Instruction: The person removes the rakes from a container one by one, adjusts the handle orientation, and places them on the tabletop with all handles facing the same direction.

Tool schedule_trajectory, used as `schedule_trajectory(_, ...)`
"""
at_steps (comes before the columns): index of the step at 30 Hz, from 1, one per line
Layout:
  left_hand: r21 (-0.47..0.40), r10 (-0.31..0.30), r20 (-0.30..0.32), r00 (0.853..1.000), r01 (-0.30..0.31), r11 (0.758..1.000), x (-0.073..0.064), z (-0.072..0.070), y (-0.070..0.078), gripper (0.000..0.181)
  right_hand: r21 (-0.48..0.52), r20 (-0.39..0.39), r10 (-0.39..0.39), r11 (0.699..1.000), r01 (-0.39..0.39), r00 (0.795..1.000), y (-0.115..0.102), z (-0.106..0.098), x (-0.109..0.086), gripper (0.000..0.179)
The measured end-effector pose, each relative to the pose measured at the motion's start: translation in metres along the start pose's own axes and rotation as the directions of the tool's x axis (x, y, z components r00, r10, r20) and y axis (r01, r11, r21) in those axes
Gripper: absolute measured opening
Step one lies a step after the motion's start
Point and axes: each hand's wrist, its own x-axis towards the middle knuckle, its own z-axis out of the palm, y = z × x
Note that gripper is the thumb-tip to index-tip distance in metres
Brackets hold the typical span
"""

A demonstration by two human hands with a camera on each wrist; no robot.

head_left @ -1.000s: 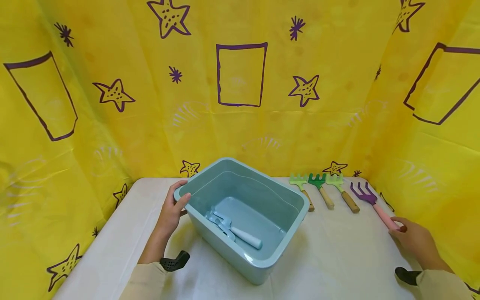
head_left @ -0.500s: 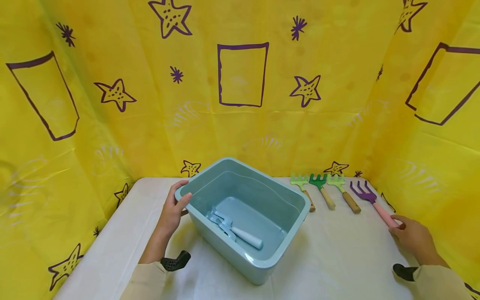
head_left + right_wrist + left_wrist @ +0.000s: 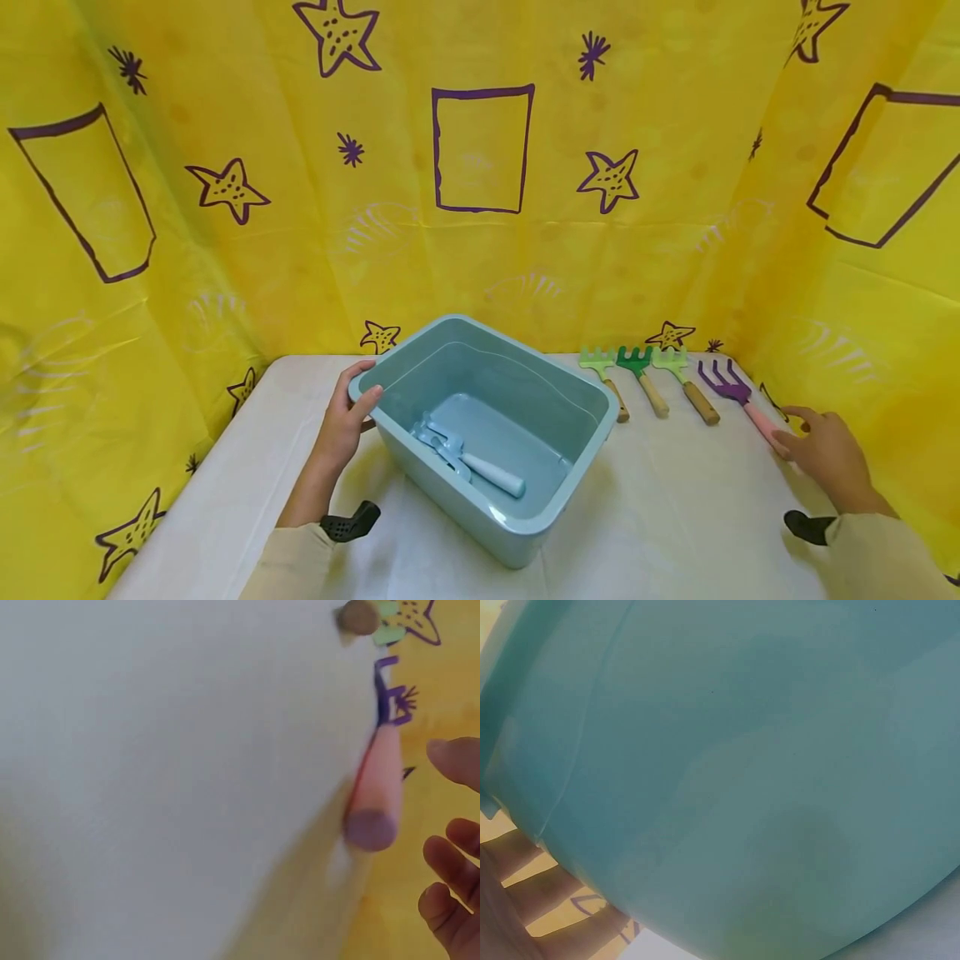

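Note:
A pale blue plastic bin [image 3: 495, 371] stands at an angle mid-table. My left hand [image 3: 347, 421] grips its left corner, thumb over the rim and fingers outside; in the left wrist view those fingers [image 3: 547, 892] lie along the bin wall. Inside the bin lies a light blue garden hand tool [image 3: 491, 475] with a whitish handle. At the right lies a hand rake [image 3: 761, 425] with purple tines and a pink handle. My right hand [image 3: 828, 454] is beside the handle's end; the right wrist view shows its spread fingers [image 3: 454, 866] apart from the pink handle [image 3: 377, 784].
Three small green rakes with wooden handles, one light green [image 3: 613, 400], one dark green [image 3: 654, 400] and another light green [image 3: 700, 404], lie in a row along the back of the white table [image 3: 675, 517]. Yellow patterned cloth [image 3: 480, 275] walls the table at the back and sides.
My right hand has let go of the purple-and-pink hand rake, its fingers spreading off the handle. The rake has barely shifted. My left hand and the bin have stayed put.

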Motion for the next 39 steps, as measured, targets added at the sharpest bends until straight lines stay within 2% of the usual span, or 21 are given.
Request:
schedule_trajectory(5, 0.003, -0.004, 0.001, 1.0, 0.004, 1.0, 0.0, 0.0, -0.001, 0.051, 0.005, -0.016, -0.009, 1.0, 0.009, 1.0, -0.019, -0.013, 0.016, 0.059)
schedule_trajectory(12, -0.004, -0.006, 0.002, 1.0, 0.006, 1.0, 0.001, 0.0, -0.002, 0.051, 0.017, -0.112, -0.104, 0.994, 0.106, 0.988, -0.057, -0.029, 0.039, 0.049)
schedule_trajectory(22, 0.004, -0.01, 0.005, 1.0, 0.01, 1.0, 0.0, 0.001, -0.004, 0.051, 0.078, -0.155, -0.199, 0.974, 0.213, 0.968, -0.116, -0.045, 0.068, 0.052)
schedule_trajectory(30, -0.004, -0.011, 0.013, 1.0, 0.011, 1.0, 0.0, 0.0, -0.001, 0.052, 0.092, -0.125, -0.253, 0.96, 0.265, 0.959, -0.171, -0.061, 0.087, 0.053)
schedule_trajectory(32, -0.003, -0.014, 0.019, 1.0, 0.014, 1.0, -0.003, 0.001, 0.007, 0.053, 0.09, -0.111, -0.274, 0.955, 0.284, 0.955, -0.185, -0.064, 0.09, 0.052)
schedule_trajectory(37, -0.001, -0.005, 0.015, 1.0, 0.005, 1.0, -0.003, 0.0, 0.007, 0.052, 0.116, -0.041, -0.279, 0.952, 0.282, 0.959, -0.222, -0.063, 0.096, 0.054)
schedule_trajectory(39, 0.0, 0.001, 0.008, 1.0, -0.001, 1.0, -0.001, -0.001, -0.001, 0.051, 0.133, -0.023, -0.279, 0.951, 0.28, 0.96, -0.235, -0.061, 0.099, 0.054)
